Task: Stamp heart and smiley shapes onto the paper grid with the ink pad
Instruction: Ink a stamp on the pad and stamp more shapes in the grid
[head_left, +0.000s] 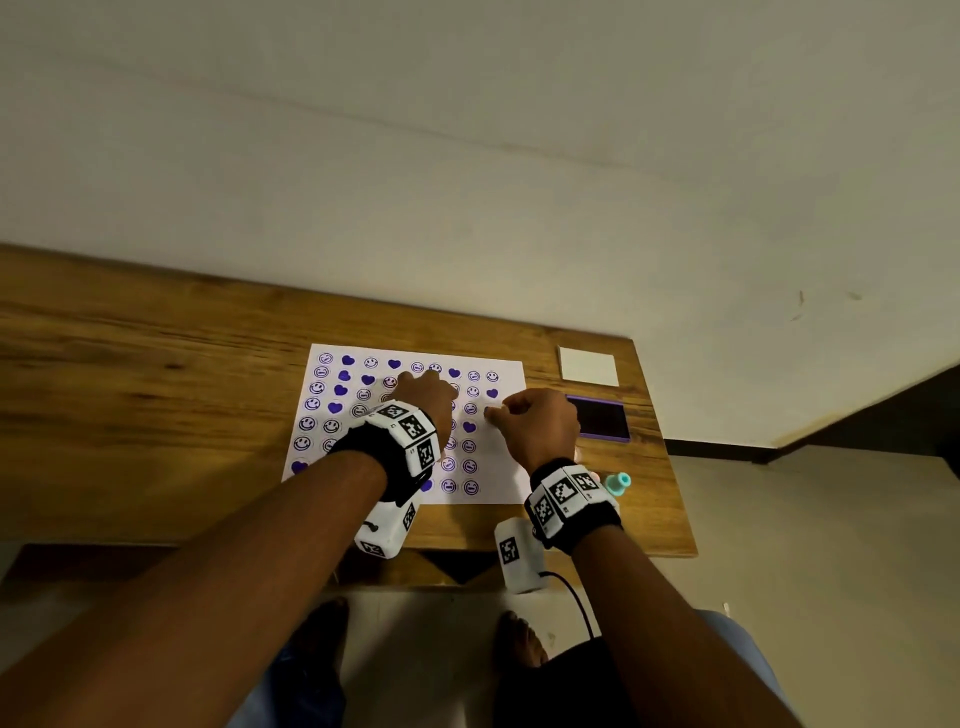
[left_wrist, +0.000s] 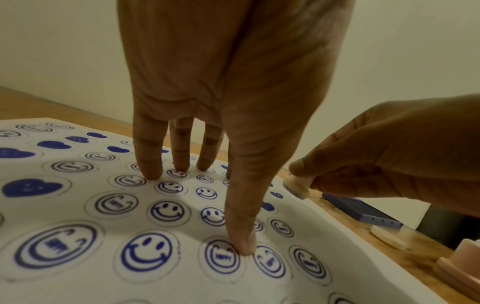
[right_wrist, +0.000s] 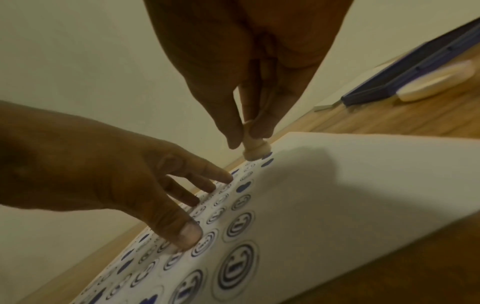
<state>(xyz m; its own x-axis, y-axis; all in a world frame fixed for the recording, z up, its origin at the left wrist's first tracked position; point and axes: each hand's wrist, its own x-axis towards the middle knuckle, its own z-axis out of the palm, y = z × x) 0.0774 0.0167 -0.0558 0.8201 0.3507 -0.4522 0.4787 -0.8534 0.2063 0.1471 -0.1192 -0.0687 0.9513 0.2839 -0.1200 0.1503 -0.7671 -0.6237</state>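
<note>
We see the paper grid (head_left: 506, 467) at the centre of the head view, on the wooden table (head_left: 156, 364), most cells already stamped. Our left hand (head_left: 423, 397) presses on it with straight fingers. Our right hand (head_left: 540, 421) pinches a small stamp (right_wrist: 255, 151) on the sheet's right part. The purple ink pad (head_left: 598, 418) lies right of the paper.

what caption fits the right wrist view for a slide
Right hand pinches a small stamp over the paper grid; left hand presses the sheet flat.
</note>
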